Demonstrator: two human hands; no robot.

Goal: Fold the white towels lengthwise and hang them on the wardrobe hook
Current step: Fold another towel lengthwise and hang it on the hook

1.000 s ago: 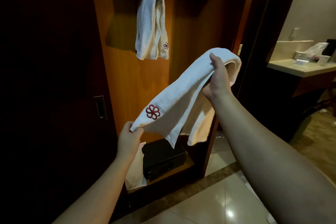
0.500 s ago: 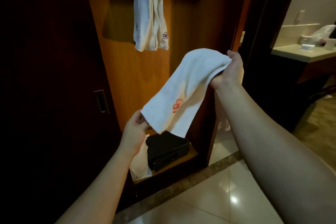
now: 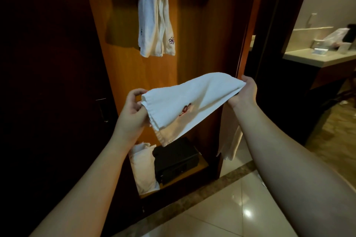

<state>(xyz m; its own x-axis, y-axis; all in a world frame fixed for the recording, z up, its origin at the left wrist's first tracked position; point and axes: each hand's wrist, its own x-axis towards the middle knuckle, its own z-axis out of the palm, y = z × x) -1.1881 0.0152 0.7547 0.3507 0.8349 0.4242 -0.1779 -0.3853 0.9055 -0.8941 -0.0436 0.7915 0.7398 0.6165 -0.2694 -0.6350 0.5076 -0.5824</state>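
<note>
Both grips (image 3: 133,109) (image 3: 245,90) pinching towel (image 3: 192,100), dim wardrobe (image 3: 202,34)

Both your bare forearms reach forward and up. Your left hand (image 3: 133,108) pinches one end of the white towel (image 3: 192,102) with curled fingers, while your right hand (image 3: 245,92), slightly higher, grips the opposite end.

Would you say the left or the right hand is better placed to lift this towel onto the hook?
Probably left: the left hand pinches the towel almost directly beneath the hanging towel; the right hand grips farther right.
</note>
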